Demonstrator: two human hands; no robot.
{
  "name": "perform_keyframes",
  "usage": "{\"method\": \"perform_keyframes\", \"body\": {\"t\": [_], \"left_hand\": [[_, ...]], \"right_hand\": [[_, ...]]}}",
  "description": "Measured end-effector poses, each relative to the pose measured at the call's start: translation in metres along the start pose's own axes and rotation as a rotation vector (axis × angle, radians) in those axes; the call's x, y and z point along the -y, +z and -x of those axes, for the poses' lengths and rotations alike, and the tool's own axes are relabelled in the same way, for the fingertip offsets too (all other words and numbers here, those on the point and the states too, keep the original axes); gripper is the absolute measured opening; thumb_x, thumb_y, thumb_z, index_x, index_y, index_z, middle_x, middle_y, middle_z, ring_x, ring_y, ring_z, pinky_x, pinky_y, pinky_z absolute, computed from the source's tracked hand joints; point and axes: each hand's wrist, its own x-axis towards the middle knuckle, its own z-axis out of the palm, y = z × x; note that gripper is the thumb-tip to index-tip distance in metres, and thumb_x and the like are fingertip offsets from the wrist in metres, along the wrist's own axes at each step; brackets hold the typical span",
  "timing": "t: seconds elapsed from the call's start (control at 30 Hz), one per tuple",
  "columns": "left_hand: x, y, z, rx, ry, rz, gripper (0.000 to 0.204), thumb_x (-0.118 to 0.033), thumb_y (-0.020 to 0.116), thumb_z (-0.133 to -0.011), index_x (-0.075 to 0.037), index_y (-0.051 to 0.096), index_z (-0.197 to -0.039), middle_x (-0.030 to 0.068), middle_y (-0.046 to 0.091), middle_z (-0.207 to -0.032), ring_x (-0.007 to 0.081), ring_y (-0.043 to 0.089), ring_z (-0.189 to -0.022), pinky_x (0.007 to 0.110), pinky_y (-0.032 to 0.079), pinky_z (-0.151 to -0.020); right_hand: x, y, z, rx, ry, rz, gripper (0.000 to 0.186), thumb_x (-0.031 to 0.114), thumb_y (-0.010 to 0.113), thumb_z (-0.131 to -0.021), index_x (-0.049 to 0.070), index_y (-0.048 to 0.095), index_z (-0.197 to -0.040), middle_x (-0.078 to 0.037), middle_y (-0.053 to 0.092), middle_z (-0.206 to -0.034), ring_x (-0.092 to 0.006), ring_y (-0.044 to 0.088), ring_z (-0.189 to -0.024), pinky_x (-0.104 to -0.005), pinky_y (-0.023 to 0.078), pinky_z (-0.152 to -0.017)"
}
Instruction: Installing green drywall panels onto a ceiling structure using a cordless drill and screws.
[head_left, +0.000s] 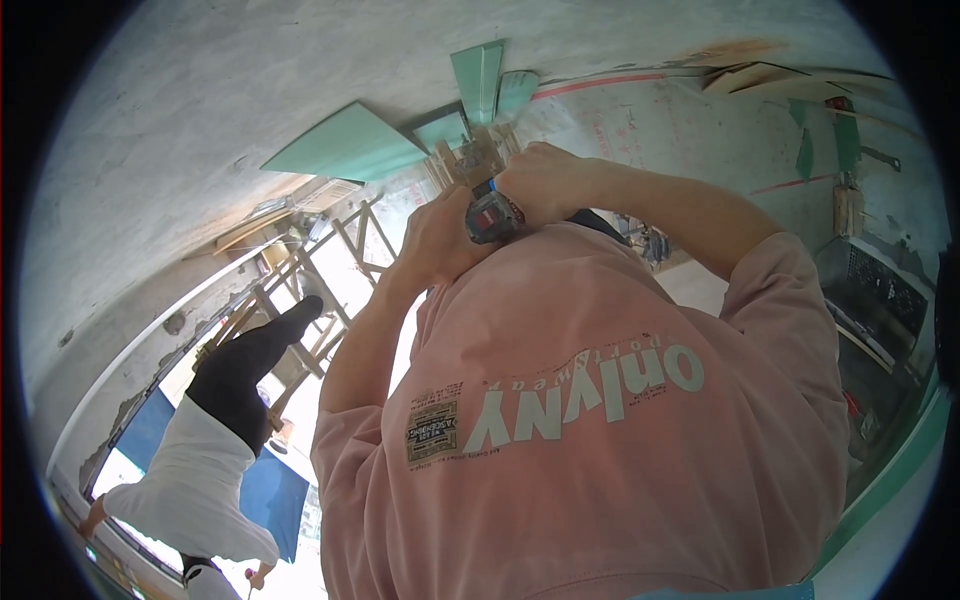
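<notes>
Left hand (440,240) fingers wrap the tape measure (492,217), steadying its case at chest height; right hand (545,180) seems closed over its top, beside wooden slats (470,155).

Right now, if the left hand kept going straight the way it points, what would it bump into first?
Probably the wooden slat frame. The left hand points up at it, with the tape measure it grips in front. How far away the frame is can't be told.
</notes>
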Motion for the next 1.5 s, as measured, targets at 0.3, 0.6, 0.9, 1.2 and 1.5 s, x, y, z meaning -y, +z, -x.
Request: {"method": "perform_keyframes", "body": {"t": [0.3, 0.6, 0.9, 1.2, 1.5], "left_hand": [[0.002, 0.009, 0.001, -0.030, -0.058, 0.049, 0.050, -0.032, 0.080, -0.065, 0.002, 0.055, -0.092, 0.0187, 0.058, -0.096, 0.0392, 0.061, -0.090, 0.045, 0.046, -0.080], [0.005, 0.004, 0.005, 0.004, -0.081, 0.061, 0.057, -0.039, 0.081, -0.065, 0.001, 0.058, -0.097, 0.0200, 0.063, -0.099, 0.0404, 0.063, -0.094, 0.046, 0.049, -0.082], [0.026, -0.018, 0.002, -0.258, -0.278, 0.324, 0.051, -0.032, 0.080, -0.068, 0.004, 0.058, -0.097, 0.0184, 0.064, -0.087, 0.0326, 0.063, -0.081, 0.040, 0.049, -0.075], [-0.032, -0.015, -0.030, -0.445, -0.146, 1.127, 0.049, -0.037, 0.072, -0.082, 0.002, 0.062, -0.108, 0.0080, 0.065, -0.094, 0.0155, 0.059, -0.083, 0.030, 0.047, -0.075], [-0.035, 0.001, -0.055, -0.150, -0.162, 1.713, 0.036, -0.031, 0.046, -0.099, 0.003, 0.059, -0.102, 0.0054, 0.054, -0.079, 0.0125, 0.045, -0.064, 0.026, 0.036, -0.057]], "right_hand": [[-0.008, -0.007, -0.020, 0.246, -0.107, 0.000, 0.023, 0.020, 0.074, -0.060, 0.008, 0.070, -0.079, -0.015, 0.070, -0.082, -0.0335, 0.068, -0.083, -0.0444, 0.053, -0.075], [-0.005, 0.000, -0.026, 0.281, -0.068, 0.000, 0.031, 0.024, 0.075, -0.061, 0.005, 0.072, -0.086, -0.015, 0.071, -0.089, -0.0344, 0.068, -0.086, -0.0452, 0.051, -0.084], [-0.012, 0.008, 0.014, -0.897, -0.209, -0.060, 0.050, 0.018, 0.075, -0.074, 0.009, 0.058, -0.120, -0.009, 0.061, -0.110, -0.0279, 0.055, -0.114, -0.0464, 0.039, -0.104], [-0.006, 0.014, -0.010, -0.929, 0.332, -0.377, 0.062, 0.019, 0.076, -0.073, 0.005, 0.051, -0.128, -0.016, 0.063, -0.112, -0.0361, 0.058, -0.108, -0.0463, 0.044, -0.094], [-0.058, 0.035, 0.003, -1.083, 0.196, -0.996, 0.030, 0.019, 0.074, -0.081, 0.007, 0.063, -0.106, -0.010, 0.068, -0.092, -0.0262, 0.067, -0.085, -0.0370, 0.052, -0.074]]}}
